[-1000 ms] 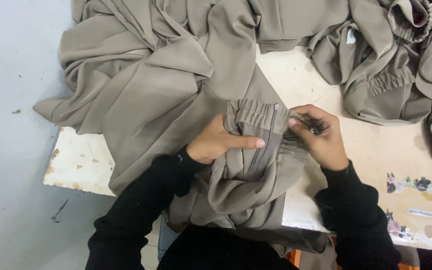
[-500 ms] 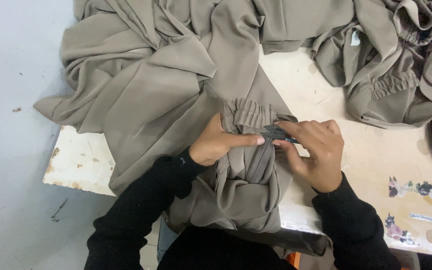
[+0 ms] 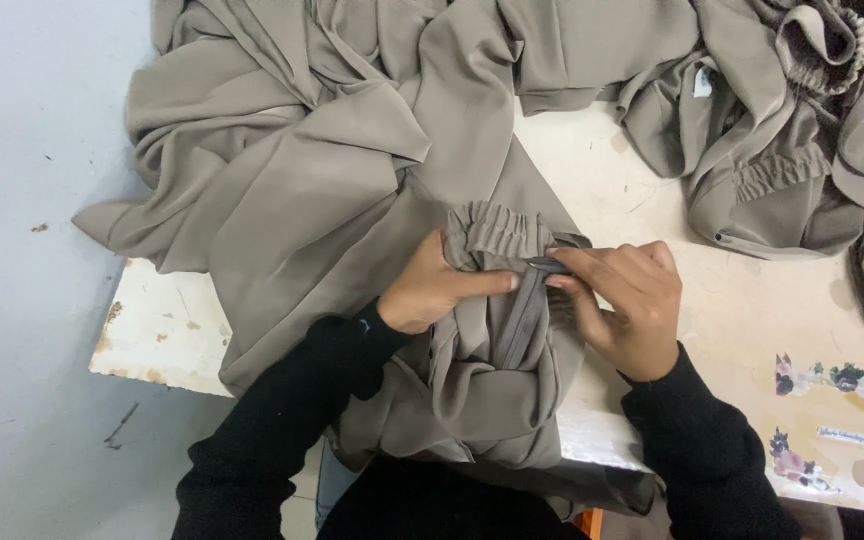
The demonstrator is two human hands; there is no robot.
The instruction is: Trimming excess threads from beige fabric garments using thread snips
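Two hands, left hand (image 3: 432, 290) and right hand (image 3: 624, 300), pinched shut on taupe gathered cuff (image 3: 500, 232).

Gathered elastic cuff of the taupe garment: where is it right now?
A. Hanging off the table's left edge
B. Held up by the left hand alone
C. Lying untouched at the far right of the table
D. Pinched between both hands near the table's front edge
D: the left hand and right hand both have a grip on the gathered elastic cuff, fingertips meeting at its lower edge, over the white table.
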